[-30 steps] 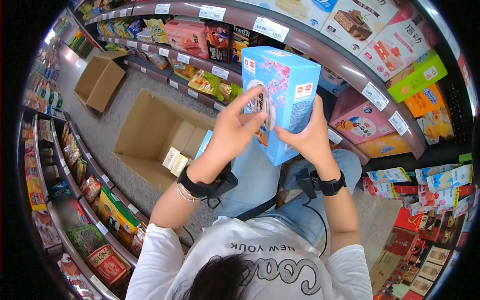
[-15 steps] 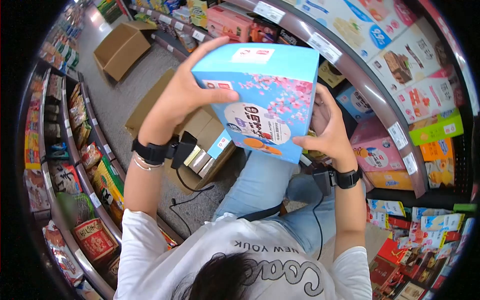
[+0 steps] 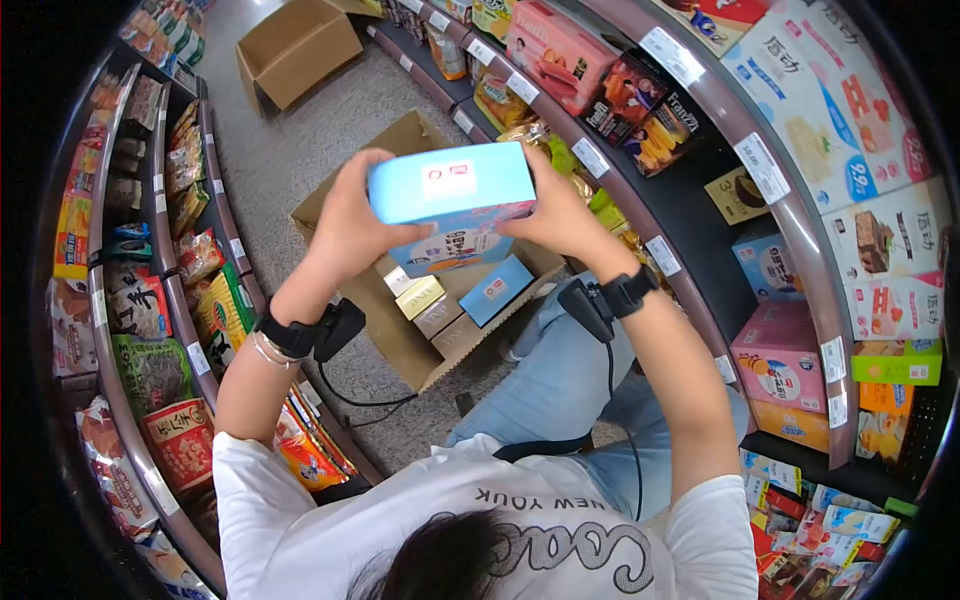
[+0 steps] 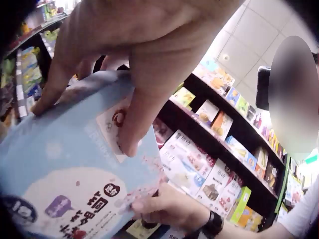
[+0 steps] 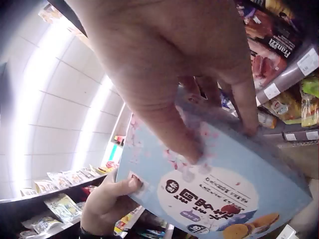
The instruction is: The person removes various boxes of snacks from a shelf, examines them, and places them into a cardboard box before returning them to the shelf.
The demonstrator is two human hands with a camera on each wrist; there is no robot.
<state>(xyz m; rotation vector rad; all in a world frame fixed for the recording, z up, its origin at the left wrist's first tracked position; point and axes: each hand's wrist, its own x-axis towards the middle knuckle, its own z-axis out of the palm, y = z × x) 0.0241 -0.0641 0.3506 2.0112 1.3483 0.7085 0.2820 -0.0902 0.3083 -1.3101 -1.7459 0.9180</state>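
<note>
A light blue cookie box with pink blossoms and cookies printed on it is held level over an open cardboard carton. My left hand grips one end, its thumb lying on the printed face. At the other end my right hand holds the box the same way. In the left wrist view the left thumb presses near a logo on the box. The right wrist view has the right thumb on the blossoms of the box. Inside the carton, another blue box lies beside several small cream and grey boxes.
Stocked shelves run along the right with snack boxes and price tags. Bagged snacks fill the left shelves. A second open carton stands farther up the aisle floor. A cable hangs from the left wrist camera.
The blue box was turned so its blank-looking end faces up, and moved left from the shelf side to above the carton. The left hand went from touching its face to gripping its end.
</note>
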